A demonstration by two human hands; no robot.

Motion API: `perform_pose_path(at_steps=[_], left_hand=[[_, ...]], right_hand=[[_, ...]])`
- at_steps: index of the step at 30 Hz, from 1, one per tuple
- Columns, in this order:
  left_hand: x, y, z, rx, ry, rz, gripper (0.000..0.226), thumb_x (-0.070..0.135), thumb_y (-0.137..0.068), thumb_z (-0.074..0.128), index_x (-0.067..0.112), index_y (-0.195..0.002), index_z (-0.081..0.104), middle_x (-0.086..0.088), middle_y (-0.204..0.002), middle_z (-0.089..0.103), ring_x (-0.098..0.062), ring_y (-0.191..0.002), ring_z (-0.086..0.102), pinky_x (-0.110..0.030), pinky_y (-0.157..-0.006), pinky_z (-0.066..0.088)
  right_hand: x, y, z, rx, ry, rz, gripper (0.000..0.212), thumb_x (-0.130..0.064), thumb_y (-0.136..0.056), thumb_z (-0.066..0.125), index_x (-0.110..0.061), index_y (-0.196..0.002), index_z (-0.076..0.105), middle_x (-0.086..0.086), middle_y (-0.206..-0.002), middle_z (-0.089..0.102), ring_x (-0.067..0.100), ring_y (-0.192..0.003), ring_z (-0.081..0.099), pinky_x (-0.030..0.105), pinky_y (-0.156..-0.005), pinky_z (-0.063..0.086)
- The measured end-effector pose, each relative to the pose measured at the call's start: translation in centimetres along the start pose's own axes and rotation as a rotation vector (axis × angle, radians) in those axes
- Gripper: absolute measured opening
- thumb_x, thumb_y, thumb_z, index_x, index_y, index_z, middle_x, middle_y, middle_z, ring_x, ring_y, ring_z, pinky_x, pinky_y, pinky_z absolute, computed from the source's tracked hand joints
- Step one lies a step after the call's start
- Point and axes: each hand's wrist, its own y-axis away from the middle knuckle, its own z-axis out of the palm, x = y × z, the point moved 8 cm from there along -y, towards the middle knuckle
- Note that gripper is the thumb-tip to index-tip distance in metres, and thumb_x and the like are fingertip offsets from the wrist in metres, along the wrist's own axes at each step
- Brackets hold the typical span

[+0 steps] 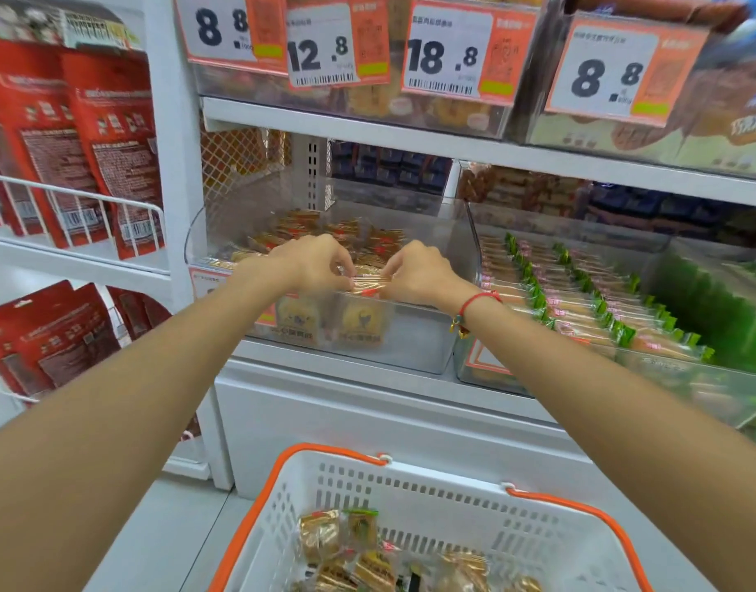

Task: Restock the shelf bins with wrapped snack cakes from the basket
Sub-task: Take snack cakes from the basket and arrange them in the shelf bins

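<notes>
Gold-wrapped snack cake (370, 286) pinched at both ends by left hand (314, 262) and right hand (421, 273), held over front rim of clear shelf bin (410, 335), more cakes in white basket (453, 497) below.

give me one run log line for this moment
left hand + right hand: pinching snack cake | over clear bin front | basket: cakes remain
</notes>
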Motion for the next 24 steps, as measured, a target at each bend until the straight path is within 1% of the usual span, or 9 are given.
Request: perform_pose_path(at_steps=[2,5,7,9,11,13,17,21,24], left_hand=[[-0.3,0.2,-0.2,0.068,-0.016,-0.027,0.016,0.037,-0.090,0.063,0.030,-0.103,0.068,0.001,-0.114,0.067,-0.021,-0.104,0.061,-0.038,-0.089,0.049],[-0.2,0.7,-0.9,0.206,-0.065,-0.061,0.013,0.036,-0.087,0.067,0.032,-0.099,0.071,0.006,-0.110,0.068,-0.019,-0.099,0.062,-0.036,-0.083,0.049],[-0.2,1.1,-1.4,0.280,-0.047,-0.072,0.011,0.033,-0.086,0.069,0.032,-0.096,0.072,0.007,-0.106,0.070,-0.017,-0.094,0.061,-0.033,-0.079,0.047],[-0.2,1.7,-1.9,0.343,-0.015,-0.086,0.012,0.032,-0.086,0.068,0.032,-0.098,0.071,0.007,-0.106,0.069,-0.018,-0.098,0.062,-0.034,-0.080,0.046],[-0.2,2.6,-2.1,0.415,0.051,-0.087,0.014,0.032,-0.088,0.065,0.033,-0.101,0.070,0.009,-0.108,0.069,-0.017,-0.102,0.063,-0.034,-0.083,0.047],[0.0,4.4,-2.3,0.555,0.166,-0.080,0.013,0.032,-0.089,0.064,0.033,-0.100,0.069,0.013,-0.104,0.069,-0.012,-0.097,0.063,-0.031,-0.080,0.048],[0.2,9.5,-0.2,0.815,0.456,-0.107,0.010,0.035,-0.089,0.061,0.030,-0.093,0.069,0.016,-0.090,0.068,-0.006,-0.083,0.062,-0.028,-0.072,0.049],[-1.7,12.5,7.1,0.773,0.596,-0.247,0.008,0.038,-0.091,0.059,0.034,-0.088,0.065,0.015,-0.084,0.067,-0.007,-0.079,0.061,-0.028,-0.067,0.046],[-3.7,13.2,13.7,0.639,0.578,-0.349,0.006,0.034,-0.091,0.060,0.034,-0.087,0.063,0.012,-0.083,0.066,-0.010,-0.078,0.062,-0.026,-0.064,0.042]], right_hand=[[0.1,-0.3,1.0,-0.036,-0.013,0.018,0.026,-0.013,-0.082,0.068,-0.013,-0.108,0.071,0.008,-0.114,0.065,0.027,-0.108,0.060,0.027,-0.078,0.046],[0.1,-0.4,1.3,-0.070,-0.037,0.016,0.026,-0.010,-0.084,0.064,-0.007,-0.109,0.069,0.010,-0.114,0.066,0.026,-0.101,0.062,0.032,-0.085,0.052],[0.1,0.0,1.3,-0.122,-0.066,0.004,0.027,-0.012,-0.086,0.064,-0.008,-0.112,0.068,0.008,-0.111,0.065,0.024,-0.096,0.061,0.032,-0.086,0.052],[0.2,0.4,1.0,-0.128,-0.080,-0.016,0.031,-0.016,-0.087,0.066,-0.013,-0.117,0.066,0.008,-0.117,0.064,0.023,-0.103,0.060,0.033,-0.090,0.050],[0.5,1.1,0.1,-0.041,-0.073,-0.054,0.029,-0.020,-0.085,0.067,-0.022,-0.114,0.067,0.003,-0.114,0.064,0.022,-0.106,0.061,0.036,-0.091,0.050],[0.5,2.5,-1.2,0.135,-0.053,-0.118,0.025,-0.022,-0.085,0.067,-0.028,-0.109,0.067,-0.005,-0.103,0.061,0.018,-0.098,0.062,0.036,-0.086,0.052],[0.4,7.9,-1.6,0.364,-0.140,-0.326,0.016,-0.016,-0.087,0.063,-0.024,-0.100,0.067,-0.006,-0.093,0.059,0.009,-0.081,0.056,0.025,-0.073,0.048],[3.1,13.3,1.7,0.431,-0.123,-0.395,0.012,-0.013,-0.087,0.063,-0.023,-0.094,0.067,-0.007,-0.088,0.057,0.008,-0.085,0.048,0.019,-0.072,0.037],[6.7,15.8,7.2,0.272,-0.080,-0.308,0.014,-0.015,-0.088,0.063,-0.025,-0.097,0.066,-0.011,-0.090,0.055,0.007,-0.091,0.049,0.023,-0.074,0.039]])
